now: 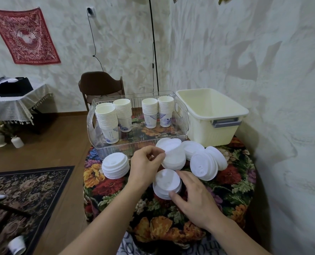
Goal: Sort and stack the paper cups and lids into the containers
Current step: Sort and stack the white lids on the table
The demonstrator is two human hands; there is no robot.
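Several stacks of paper cups (122, 115) stand upright in a clear plastic tray (140, 142). White lids lie in stacks on the flowered table. My left hand (144, 165) pinches the near edge of a tilted lid stack (174, 154). My right hand (195, 197) grips a lower lid stack (166, 183) from its right side, thumb at its front edge. Another lid stack (115, 165) sits to the left, and leaning lids (204, 165) rest to the right.
A cream plastic bin (211, 116) with a grey handle stands at the back right, against the wall. A brown chair (100, 85) is behind the tray. A loose cup (16, 244) lies on the carpet at lower left.
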